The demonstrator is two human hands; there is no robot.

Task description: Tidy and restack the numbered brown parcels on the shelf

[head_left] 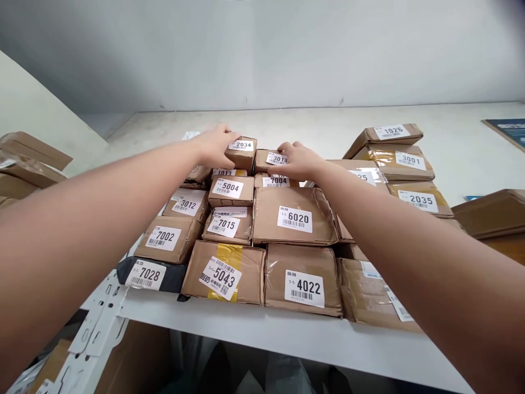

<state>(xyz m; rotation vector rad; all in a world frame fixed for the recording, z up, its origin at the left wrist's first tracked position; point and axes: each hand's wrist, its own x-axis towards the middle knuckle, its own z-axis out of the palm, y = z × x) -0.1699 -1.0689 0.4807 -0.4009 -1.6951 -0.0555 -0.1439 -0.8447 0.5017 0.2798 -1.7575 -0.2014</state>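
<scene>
Two hands | left hand (pixel 215 143) on box 2034 (pixel 241 153) | right hand (pixel 299 160) on box 3013 (pixel 268 160)

The person's left hand (pixel 214 143) and right hand (pixel 298 160) are both bare, with no gloves, rings or bands showing on the fingers. Back from each hand, the wrists carry no watch or bracelet. Both forearms run bare to the picture's lower edge, with no sleeve or cuff in sight. Fingernails are too small to make out.
</scene>
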